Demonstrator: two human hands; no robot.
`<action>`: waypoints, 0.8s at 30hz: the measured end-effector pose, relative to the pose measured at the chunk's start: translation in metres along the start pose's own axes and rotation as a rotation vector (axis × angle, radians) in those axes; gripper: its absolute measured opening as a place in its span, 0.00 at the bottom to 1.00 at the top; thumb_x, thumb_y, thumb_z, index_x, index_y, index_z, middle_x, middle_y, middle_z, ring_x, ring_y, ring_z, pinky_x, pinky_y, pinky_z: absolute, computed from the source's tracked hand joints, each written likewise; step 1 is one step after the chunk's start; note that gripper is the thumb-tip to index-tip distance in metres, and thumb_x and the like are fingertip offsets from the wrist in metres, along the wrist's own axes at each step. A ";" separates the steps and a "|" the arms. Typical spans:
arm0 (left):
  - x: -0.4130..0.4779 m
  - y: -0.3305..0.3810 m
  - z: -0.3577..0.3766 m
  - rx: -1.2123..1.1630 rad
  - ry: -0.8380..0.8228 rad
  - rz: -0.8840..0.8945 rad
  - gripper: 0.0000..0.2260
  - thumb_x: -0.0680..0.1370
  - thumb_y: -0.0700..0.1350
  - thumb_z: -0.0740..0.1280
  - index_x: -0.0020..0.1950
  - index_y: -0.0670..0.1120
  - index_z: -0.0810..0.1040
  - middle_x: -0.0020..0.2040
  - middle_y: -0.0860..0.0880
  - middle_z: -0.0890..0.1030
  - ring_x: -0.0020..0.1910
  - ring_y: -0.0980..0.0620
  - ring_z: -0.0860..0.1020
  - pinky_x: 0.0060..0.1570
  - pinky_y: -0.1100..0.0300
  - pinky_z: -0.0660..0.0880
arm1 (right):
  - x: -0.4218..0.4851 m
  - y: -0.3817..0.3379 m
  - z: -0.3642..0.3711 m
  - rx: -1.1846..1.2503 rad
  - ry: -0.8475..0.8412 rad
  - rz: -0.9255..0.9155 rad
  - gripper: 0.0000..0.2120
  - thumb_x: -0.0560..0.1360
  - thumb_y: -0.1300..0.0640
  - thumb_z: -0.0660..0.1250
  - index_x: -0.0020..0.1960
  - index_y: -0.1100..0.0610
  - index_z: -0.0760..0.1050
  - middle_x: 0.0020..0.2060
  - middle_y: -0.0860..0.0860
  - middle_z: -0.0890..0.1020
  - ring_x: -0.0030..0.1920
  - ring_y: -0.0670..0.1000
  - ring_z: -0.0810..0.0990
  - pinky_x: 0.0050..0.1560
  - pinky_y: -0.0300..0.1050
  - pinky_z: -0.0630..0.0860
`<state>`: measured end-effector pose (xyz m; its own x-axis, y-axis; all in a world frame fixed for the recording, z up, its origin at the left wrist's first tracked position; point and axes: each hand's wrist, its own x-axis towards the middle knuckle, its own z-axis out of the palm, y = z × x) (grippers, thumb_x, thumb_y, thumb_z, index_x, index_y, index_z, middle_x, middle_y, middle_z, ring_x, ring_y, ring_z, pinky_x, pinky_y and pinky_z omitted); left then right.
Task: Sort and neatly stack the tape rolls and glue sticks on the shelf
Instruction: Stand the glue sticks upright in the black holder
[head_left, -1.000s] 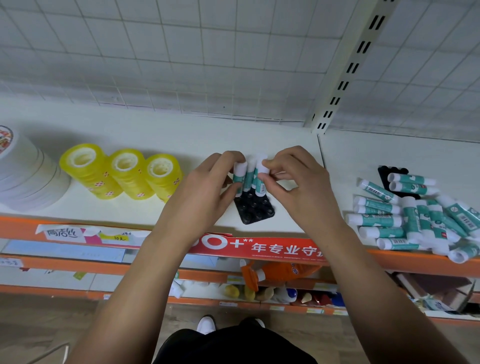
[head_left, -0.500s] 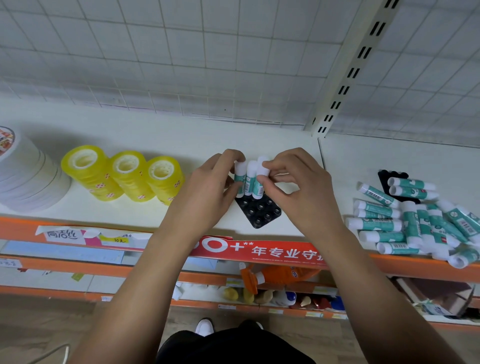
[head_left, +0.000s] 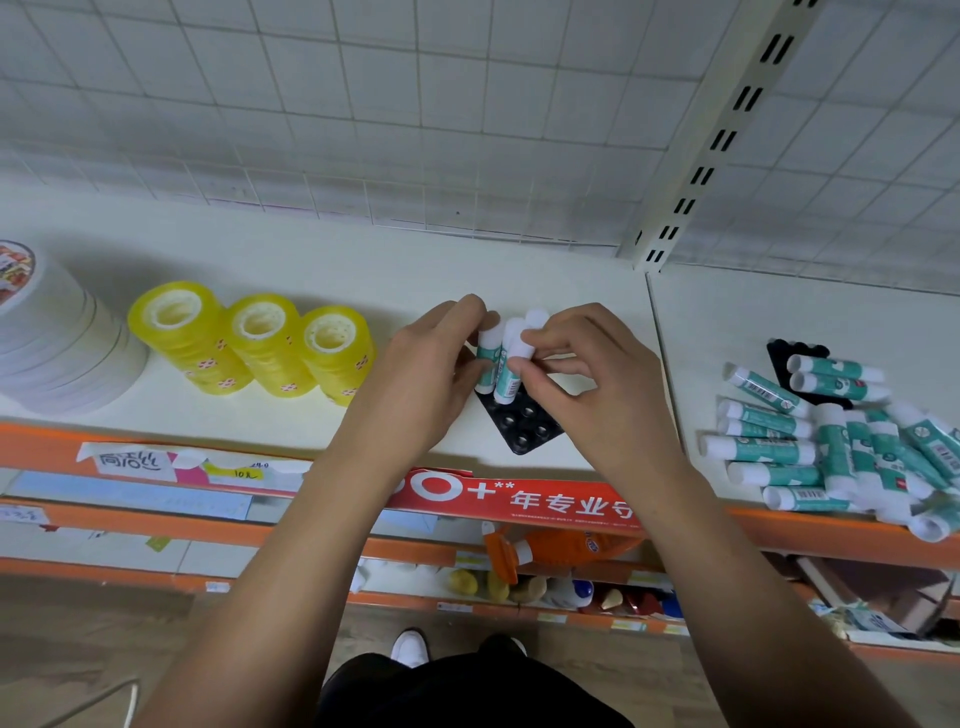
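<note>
A few teal and white glue sticks (head_left: 501, 364) stand upright at the back of a black holder tray (head_left: 530, 426) with round sockets, mid shelf. My left hand (head_left: 421, 374) grips the leftmost stick from the left side. My right hand (head_left: 587, 374) pinches the white cap of a stick at the right of the group. A loose pile of glue sticks (head_left: 831, 447) lies on the right shelf section, partly over a second black tray (head_left: 784, 358). Three stacks of yellow tape rolls (head_left: 254, 343) stand to the left, beside a stack of white tape rolls (head_left: 57, 343).
The white shelf (head_left: 337, 270) has an orange front rail with price labels and a red banner (head_left: 519, 499). A slotted white upright (head_left: 717, 135) divides the two shelf sections. Lower shelves hold an orange bottle (head_left: 566, 551) and small items.
Both hands stayed on the standing sticks. The black tray under them has turned slightly, its near corner swinging to the right.
</note>
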<state>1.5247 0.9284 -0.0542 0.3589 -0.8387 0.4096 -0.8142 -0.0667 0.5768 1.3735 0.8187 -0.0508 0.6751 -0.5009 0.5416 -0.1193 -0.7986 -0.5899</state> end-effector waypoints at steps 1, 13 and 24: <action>-0.002 0.001 0.001 -0.004 0.000 0.004 0.18 0.74 0.35 0.69 0.50 0.54 0.65 0.54 0.51 0.79 0.43 0.49 0.81 0.41 0.50 0.79 | 0.000 0.000 0.000 0.000 0.000 -0.001 0.07 0.75 0.58 0.72 0.51 0.59 0.80 0.50 0.51 0.78 0.49 0.46 0.81 0.47 0.43 0.82; -0.017 0.001 0.008 -0.059 0.055 -0.033 0.12 0.77 0.34 0.65 0.53 0.50 0.70 0.51 0.48 0.80 0.46 0.46 0.80 0.42 0.48 0.78 | 0.002 -0.006 0.002 -0.011 -0.007 0.006 0.06 0.74 0.58 0.73 0.50 0.57 0.80 0.50 0.49 0.77 0.49 0.47 0.81 0.47 0.45 0.81; -0.011 0.004 0.002 0.009 0.050 0.032 0.08 0.78 0.37 0.65 0.52 0.48 0.72 0.49 0.48 0.81 0.44 0.45 0.79 0.39 0.50 0.76 | -0.006 -0.005 0.005 -0.024 -0.048 0.034 0.06 0.76 0.56 0.71 0.51 0.57 0.80 0.49 0.50 0.76 0.49 0.48 0.80 0.47 0.48 0.81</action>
<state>1.5164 0.9363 -0.0573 0.3551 -0.8125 0.4624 -0.8293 -0.0454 0.5570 1.3739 0.8274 -0.0544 0.7042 -0.5120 0.4918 -0.1596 -0.7892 -0.5931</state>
